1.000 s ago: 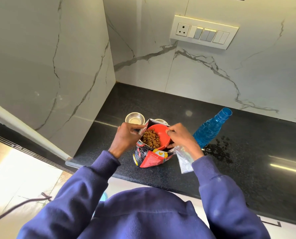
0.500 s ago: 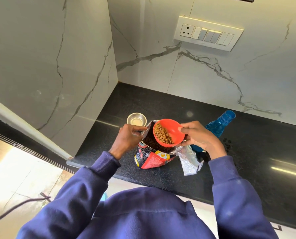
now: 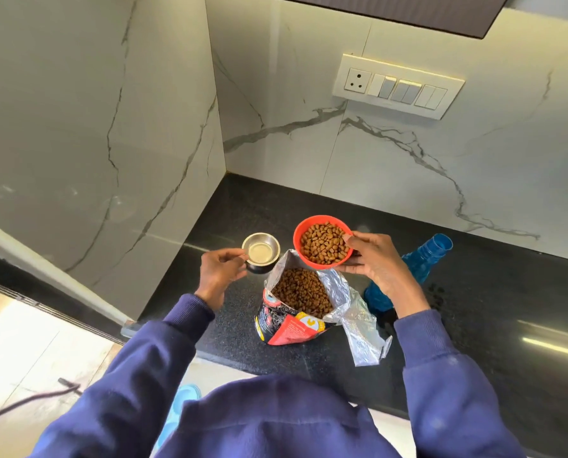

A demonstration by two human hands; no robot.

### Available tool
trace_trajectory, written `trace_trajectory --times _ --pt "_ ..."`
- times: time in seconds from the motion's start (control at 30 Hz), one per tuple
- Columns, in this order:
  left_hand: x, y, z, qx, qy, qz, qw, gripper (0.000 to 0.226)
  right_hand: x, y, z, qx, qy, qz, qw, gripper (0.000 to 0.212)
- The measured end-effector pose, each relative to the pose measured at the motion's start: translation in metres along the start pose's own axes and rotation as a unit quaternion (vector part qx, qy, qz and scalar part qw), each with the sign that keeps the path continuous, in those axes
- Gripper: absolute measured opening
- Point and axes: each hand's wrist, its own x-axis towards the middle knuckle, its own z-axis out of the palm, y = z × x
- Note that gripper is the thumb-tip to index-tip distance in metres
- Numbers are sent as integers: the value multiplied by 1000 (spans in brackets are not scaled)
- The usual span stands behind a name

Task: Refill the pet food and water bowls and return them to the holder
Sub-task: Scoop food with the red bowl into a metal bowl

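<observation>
My right hand (image 3: 375, 262) holds an orange bowl (image 3: 299, 233) full of brown kibble, lifted just above and behind the open pet food bag (image 3: 289, 328). The bag stands on the black counter (image 3: 474, 325) with its foil top folded open and kibble showing inside. My left hand (image 3: 218, 272) grips the near rim of a small steel bowl (image 3: 261, 252) that stands left of the bag; the bowl looks empty. A blue water bottle (image 3: 421, 259) leans behind my right wrist, partly hidden by it.
Marble walls close the counter's left side and back. A switch panel (image 3: 398, 85) is on the back wall. The counter's front edge runs under my sleeves, with light floor tiles (image 3: 28, 352) below at left. Dark speckles mark the counter right of the bottle.
My right hand lifted the filled orange bowl up out of the bag. My left hand let go of the bag's edge and moved left onto the steel bowl.
</observation>
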Motion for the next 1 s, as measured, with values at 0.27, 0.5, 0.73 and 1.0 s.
trace_trajectory --times 0.27,0.5,0.73,1.0 --pt "80 -45 12 -10 69 -103 992 28 9 -11 9 68 17 -9 997 8" --pt "114 -57 37 32 86 -119 989 12 17 -9 1 50 16 -11 999 9" --pt "154 -87 39 61 102 -128 985 17 24 -7 -3 76 25 9 997 12" --pt "79 13 30 -74 11 -63 995 20 32 -15 6 48 47 -24 997 26"
